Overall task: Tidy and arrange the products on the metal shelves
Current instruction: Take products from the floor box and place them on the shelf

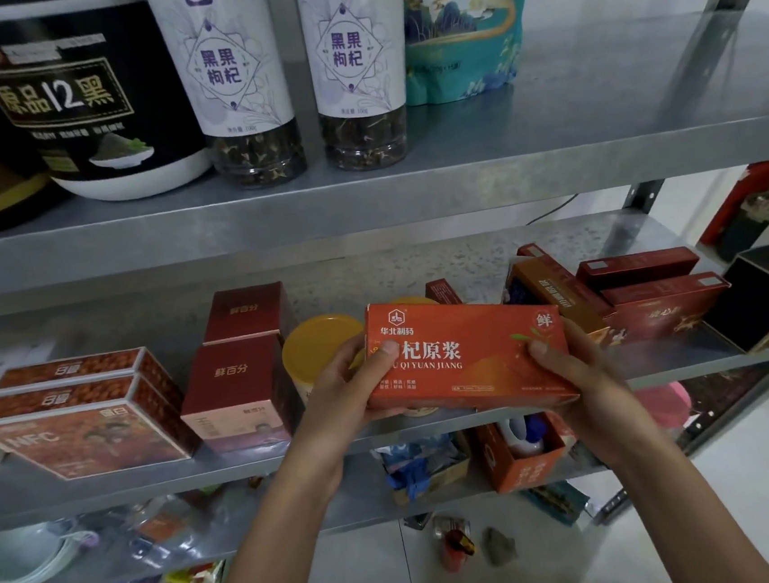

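Note:
I hold a long orange box (pixel 468 353) with white Chinese lettering in front of the middle metal shelf (pixel 690 360). My left hand (pixel 349 388) grips its left end, thumb on the front face. My right hand (pixel 573 367) grips its right end. The box is level, lettering towards me. Behind it stands a jar with a yellow lid (pixel 317 344), partly hidden. To the left are two dark red boxes (pixel 241 380) and a stack of red patterned boxes (pixel 80 414). To the right lie several red and gold boxes (pixel 646 299) in a loose pile.
The upper shelf (pixel 592 130) carries a black tub (pixel 87 99), two tall white-labelled jars (pixel 352 69) and a teal pouch (pixel 465 25). A black box (pixel 768 296) stands at the middle shelf's right end. The lower shelf holds an open orange box (pixel 525 461), bags and bowls. Small items lie on the floor.

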Available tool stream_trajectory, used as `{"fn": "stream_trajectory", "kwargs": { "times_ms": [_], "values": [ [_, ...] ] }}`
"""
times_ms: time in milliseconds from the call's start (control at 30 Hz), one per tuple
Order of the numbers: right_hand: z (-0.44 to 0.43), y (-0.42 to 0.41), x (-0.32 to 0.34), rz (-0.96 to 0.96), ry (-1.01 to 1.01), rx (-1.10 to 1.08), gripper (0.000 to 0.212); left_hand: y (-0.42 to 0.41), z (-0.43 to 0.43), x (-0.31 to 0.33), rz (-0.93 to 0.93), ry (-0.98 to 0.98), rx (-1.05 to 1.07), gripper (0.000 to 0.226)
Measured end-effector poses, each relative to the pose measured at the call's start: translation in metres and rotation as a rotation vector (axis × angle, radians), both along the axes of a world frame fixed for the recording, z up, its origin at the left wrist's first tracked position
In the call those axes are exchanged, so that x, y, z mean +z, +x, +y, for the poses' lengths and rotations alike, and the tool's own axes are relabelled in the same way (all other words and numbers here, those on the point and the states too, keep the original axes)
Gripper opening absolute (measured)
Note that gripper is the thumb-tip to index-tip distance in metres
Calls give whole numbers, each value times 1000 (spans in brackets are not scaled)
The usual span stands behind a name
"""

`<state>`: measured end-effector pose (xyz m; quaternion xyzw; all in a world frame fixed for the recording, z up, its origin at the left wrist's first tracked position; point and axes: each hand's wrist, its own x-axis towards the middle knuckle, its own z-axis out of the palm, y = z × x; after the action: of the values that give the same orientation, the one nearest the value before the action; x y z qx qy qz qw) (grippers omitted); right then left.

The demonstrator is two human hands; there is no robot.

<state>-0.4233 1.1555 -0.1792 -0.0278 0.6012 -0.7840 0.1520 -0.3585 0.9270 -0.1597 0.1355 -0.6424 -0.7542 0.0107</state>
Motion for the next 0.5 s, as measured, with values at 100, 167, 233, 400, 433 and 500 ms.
{"fn": "stream_trajectory", "kwargs": {
  "times_ms": [100,167,233,400,433,500],
  "values": [
    [0,4,4,81,37,3,94,2,2,-1,13,-75,-3,50],
    [-2,5,6,102,61,28,96,1,2,-5,45,-50,63,37],
    [-3,6,7,80,72,50,104,1,3,-6,79,-13,113,28],
    [-5,9,15,130,155,28,82,2,1,-10,120,-1,189,38],
    [-5,10,15,145,153,11,70,2,-1,-11,124,-13,181,40],
    [-7,14,16,188,137,-25,50,2,-3,-8,129,-37,150,40]
  ]
}}
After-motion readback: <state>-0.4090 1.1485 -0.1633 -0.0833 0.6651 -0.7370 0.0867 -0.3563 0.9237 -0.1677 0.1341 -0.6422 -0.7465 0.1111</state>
